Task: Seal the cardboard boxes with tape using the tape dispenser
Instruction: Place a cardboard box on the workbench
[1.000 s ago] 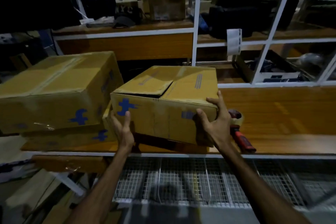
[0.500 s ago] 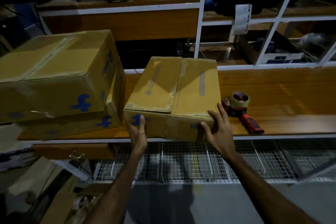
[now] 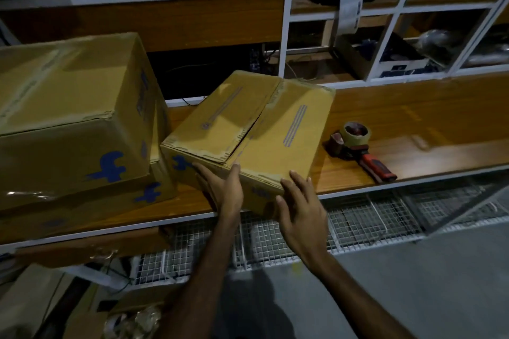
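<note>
While the small cardboard box sits on the wooden shelf, top flaps folded shut but the centre seam untaped, the step in hand appears to be positioning. Box: tan, worn edges, blue logo on the near face, set askew. Left hand: fingers straight, pressing the near face. Right hand: fingers spread and relaxed at the near corner, gripping nothing. Tape dispenser: red handle, lying on the shelf right of the box, apart from it. Next move likely calls for taking it up. Two larger boxes stacked at left.

Blue "f" logos mark the cardboard boxes.
</note>
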`<state>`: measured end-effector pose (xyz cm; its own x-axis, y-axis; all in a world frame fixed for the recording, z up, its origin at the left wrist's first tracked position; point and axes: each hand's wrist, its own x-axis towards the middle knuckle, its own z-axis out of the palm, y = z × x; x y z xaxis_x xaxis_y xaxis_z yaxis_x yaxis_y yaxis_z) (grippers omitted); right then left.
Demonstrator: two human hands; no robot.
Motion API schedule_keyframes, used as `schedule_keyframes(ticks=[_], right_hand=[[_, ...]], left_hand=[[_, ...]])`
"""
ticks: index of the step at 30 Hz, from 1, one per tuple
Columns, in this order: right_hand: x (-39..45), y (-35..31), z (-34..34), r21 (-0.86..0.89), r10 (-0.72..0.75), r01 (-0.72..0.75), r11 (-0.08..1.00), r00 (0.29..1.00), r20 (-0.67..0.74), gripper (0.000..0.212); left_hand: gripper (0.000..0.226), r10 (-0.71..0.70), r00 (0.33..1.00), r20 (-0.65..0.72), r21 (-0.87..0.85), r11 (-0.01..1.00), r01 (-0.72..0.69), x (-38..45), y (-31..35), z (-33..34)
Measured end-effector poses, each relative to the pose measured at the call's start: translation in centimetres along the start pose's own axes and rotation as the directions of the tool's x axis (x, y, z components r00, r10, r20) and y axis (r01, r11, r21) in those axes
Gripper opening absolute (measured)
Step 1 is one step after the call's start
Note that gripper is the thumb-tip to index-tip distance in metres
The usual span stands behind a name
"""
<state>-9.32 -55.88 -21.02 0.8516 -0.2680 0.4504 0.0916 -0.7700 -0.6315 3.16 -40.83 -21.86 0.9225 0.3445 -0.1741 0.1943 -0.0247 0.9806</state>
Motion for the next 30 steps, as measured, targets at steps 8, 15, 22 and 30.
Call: schedule_keyframes(ticks=[8,15,22,30], right_hand=[[13.7,6.9,-4.0,0.071,0.136,-0.138,0.988,0.990,0.038,0.038],[17.6,18.6,-4.5,-0.541,0.375,-0.229,0.809,0.910,0.176,0.051],[17.4,25.9,-6.0,-0.613,0.322,-0.099,0.784,0.909,0.266,0.083],[22.3,31.9,-9.5,-0.585,0.290,-0.132,0.800,0.939,0.185,0.047]], left_hand=[[0.110,0.084,0.996,-0.028,-0.024,0.996,-0.084,2.1,-0.2,-0.6],[0.083,0.158,0.982,-0.103,-0.013,0.987,-0.160,3.9,0.6,-0.9],[0.070,0.193,0.970,-0.148,-0.025,0.980,-0.199,4.8,1.5,0.3],[0.063,0.244,0.961,-0.132,-0.031,0.968,-0.250,5.8,1.6,3.1]])
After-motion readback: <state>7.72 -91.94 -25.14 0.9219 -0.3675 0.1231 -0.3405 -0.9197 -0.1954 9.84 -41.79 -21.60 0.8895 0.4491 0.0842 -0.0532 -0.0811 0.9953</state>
